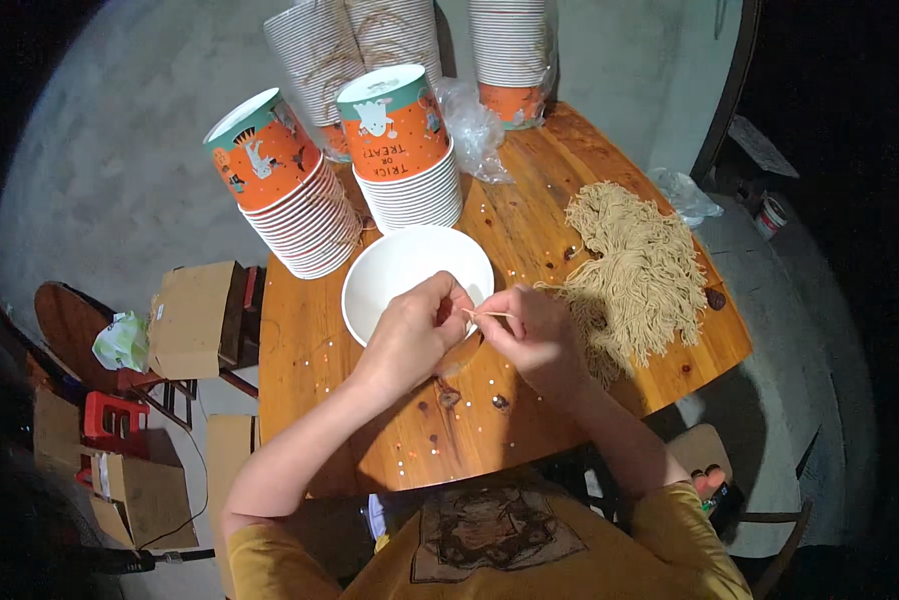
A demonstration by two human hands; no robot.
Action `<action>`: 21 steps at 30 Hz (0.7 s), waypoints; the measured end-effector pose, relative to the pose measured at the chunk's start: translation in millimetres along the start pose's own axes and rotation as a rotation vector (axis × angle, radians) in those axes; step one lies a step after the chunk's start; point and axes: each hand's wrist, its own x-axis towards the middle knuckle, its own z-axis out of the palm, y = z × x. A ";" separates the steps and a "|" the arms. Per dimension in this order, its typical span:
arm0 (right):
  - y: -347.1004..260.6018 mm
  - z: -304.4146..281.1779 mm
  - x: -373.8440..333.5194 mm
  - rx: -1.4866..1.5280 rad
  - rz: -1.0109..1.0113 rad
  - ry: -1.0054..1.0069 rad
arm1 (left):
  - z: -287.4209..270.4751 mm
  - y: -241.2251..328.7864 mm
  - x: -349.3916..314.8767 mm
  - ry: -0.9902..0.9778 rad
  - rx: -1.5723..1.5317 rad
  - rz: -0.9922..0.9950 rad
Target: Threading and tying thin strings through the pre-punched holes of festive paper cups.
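Head view: I see left hand [417, 328] and right hand [537, 345] both pinching thin tan cord [495, 315], by white tub [387, 268] on counter [294, 345]. Step looks like fine cord work; next move calls for steady pinch, slight tension.

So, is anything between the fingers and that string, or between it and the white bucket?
Nothing visible bars the left hand or right hand: both pinch the string. Toward the white bucket, only the left hand covers part of its rim.
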 end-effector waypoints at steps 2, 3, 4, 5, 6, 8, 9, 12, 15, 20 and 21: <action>2.0 2.0 -3.7 -0.003 -0.065 0.050 | 2.8 -5.4 -1.8 0.023 -0.106 0.021; 0.0 1.3 -3.2 -0.007 -0.066 0.053 | 2.3 -6.3 -1.5 0.021 -0.107 0.025; -3.9 0.9 -2.6 -0.042 -0.050 0.028 | 1.1 -7.6 -2.7 0.001 -0.221 -0.065; -6.8 0.3 -2.5 -0.077 -0.034 0.004 | 0.0 -9.0 -3.7 -0.019 -0.336 -0.155; -7.6 -1.7 -3.6 -0.075 -0.036 0.003 | 0.3 -12.7 -3.5 -0.034 -0.398 -0.152; -9.1 -3.6 -4.1 -0.100 0.014 -0.005 | -2.2 -0.5 -1.1 -0.075 -0.405 -0.180; -12.9 -5.1 -5.3 -0.080 0.112 -0.017 | -0.3 -10.6 3.6 -0.116 -0.425 -0.116; -7.3 0.6 -2.7 -0.045 0.072 -0.003 | -7.5 0.6 3.5 -0.158 -0.537 -0.320; -5.7 4.9 -5.4 0.046 0.139 0.044 | -5.5 -13.2 6.8 -0.125 -0.487 -0.085; -3.1 9.2 -8.5 0.261 0.313 0.061 | -6.9 -8.1 9.2 -0.163 -0.563 -0.099; -4.1 9.5 -8.7 0.346 0.373 0.056 | -7.7 -7.9 9.5 -0.183 -0.556 -0.107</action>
